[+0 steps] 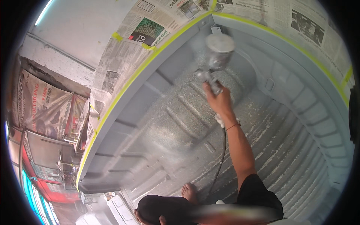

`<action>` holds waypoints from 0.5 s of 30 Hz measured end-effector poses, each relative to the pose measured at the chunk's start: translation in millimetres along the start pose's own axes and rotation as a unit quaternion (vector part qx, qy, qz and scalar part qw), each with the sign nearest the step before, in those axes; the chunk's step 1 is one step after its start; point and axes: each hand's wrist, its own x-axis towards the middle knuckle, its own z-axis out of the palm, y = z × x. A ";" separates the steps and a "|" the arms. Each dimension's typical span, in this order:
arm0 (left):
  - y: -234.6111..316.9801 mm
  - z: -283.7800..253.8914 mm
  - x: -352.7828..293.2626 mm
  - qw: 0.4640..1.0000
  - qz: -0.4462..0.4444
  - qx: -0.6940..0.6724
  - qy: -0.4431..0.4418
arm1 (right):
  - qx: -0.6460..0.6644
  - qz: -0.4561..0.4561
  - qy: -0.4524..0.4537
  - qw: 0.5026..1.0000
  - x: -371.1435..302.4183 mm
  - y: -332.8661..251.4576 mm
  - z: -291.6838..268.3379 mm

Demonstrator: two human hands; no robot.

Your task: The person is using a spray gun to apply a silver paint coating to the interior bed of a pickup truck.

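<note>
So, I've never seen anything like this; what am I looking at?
No machine here, just a person's bare hands, seen from a wide camera on their head; its lens bends straight edges. The right hand grips a metallic spray gun with a cup on top and a hose below. Around it is a grey metal bed, its rim masked with yellow tape and newspaper. A bare foot stands on the ribbed floor. The left hand shows only partly, at the lower edge.

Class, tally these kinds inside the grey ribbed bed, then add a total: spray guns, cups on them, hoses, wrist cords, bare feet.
Spray gun, in the right hand: 1
Cup: 1
Hose: 1
Wrist cord: 1
Bare foot: 1
Total: 5
</note>
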 end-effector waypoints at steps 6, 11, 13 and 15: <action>-17.9 13.0 -5.6 1.000 -0.014 0.005 0.027 | -0.081 -0.050 0.250 0.964 16.5 23.5 -30.5; -48.3 -23.5 -22.5 0.995 -0.058 -0.060 0.060 | -0.100 -0.045 0.179 0.978 2.4 18.9 -17.0; -60.2 -64.0 -44.6 0.985 -0.087 -0.106 0.104 | -0.092 -0.016 0.121 0.988 -6.0 11.6 -10.0; -64.5 -111.3 -67.7 0.967 -0.120 -0.151 0.166 | -0.055 -0.043 0.068 0.995 -15.5 5.9 3.1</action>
